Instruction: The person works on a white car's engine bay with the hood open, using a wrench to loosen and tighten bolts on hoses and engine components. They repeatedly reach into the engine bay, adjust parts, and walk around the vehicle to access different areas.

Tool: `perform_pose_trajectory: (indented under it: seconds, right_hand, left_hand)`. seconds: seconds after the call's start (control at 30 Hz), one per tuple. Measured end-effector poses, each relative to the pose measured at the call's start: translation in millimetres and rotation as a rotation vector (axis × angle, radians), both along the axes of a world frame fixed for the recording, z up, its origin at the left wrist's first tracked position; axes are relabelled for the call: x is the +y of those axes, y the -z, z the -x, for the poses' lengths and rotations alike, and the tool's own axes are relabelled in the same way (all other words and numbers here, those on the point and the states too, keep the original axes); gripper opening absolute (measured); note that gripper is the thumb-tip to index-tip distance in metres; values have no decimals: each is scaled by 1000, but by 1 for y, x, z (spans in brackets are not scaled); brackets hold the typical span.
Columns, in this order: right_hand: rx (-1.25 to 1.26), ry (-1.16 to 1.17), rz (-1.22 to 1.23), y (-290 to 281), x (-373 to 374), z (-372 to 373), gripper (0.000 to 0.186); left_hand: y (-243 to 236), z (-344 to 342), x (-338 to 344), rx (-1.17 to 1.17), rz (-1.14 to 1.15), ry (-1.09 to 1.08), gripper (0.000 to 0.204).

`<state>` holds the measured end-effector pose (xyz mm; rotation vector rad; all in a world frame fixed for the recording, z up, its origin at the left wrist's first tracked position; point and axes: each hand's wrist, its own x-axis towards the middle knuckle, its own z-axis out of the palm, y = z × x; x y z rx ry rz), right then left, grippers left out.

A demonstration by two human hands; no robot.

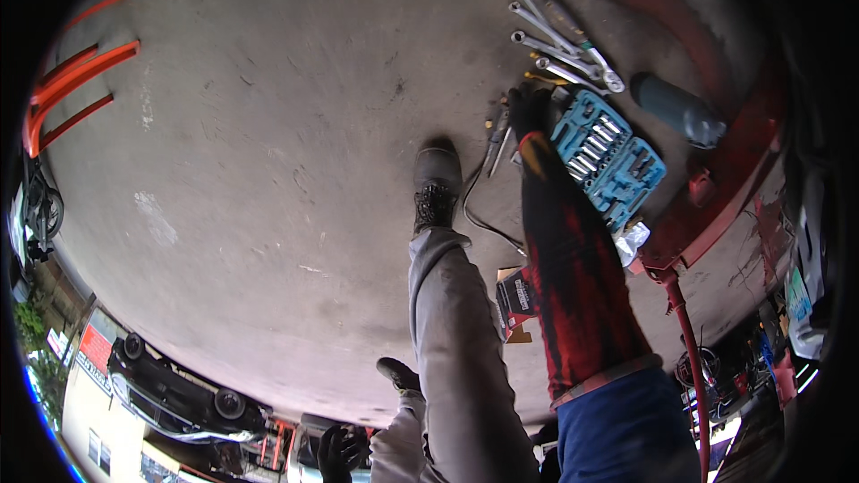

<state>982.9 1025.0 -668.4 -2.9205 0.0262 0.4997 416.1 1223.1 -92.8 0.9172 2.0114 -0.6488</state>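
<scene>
My right hand [530,112], in a black glove, reaches down to hand tools on the floor. Its fingers point away from me and are partly hidden, so I cannot tell whether they grip anything. Just left of it lie slim tools, one like a screwdriver [497,130]. On its right is an open teal socket set case [565,132] with rows of silver sockets. Beyond the hand, several silver wrenches [548,46] lie beside a ratchet [612,80]. My left hand [335,453], also black-gloved, hangs near my left leg at the lower edge, fingers apart, holding nothing I can see.
A dark cylinder [673,107] lies right of the case, near a red metal beam [716,201] and red pole [687,358]. A dark cable [488,225] and a red-black box [515,300] lie by my leg. Orange metal legs [89,67] stand far left; a black car [179,402] is lower left.
</scene>
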Motion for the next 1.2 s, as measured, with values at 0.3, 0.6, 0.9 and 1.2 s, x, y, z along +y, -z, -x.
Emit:
perform_pose_trajectory:
  seconds: [0.3, 0.6, 0.9, 1.2]
  right_hand:
    - [-21, 256, -307, -93, -61, 59, 38]
    - [459, 840, -1727, -448, -198, 183, 36]
    - [1001, 198, -1929, -678, -210, 425, 23]
    - [665, 403, -1545, -721, -423, 592, 31]
  left_hand:
    - [-22, -6, 40, 2, 114, 155, 40]
    - [-39, -7, 22, -506, 8, 224, 43]
    - [-67, 100, -114, -730, 157, 539, 91]
    - [-61, 67, -191, -438, -91, 1562, 46]
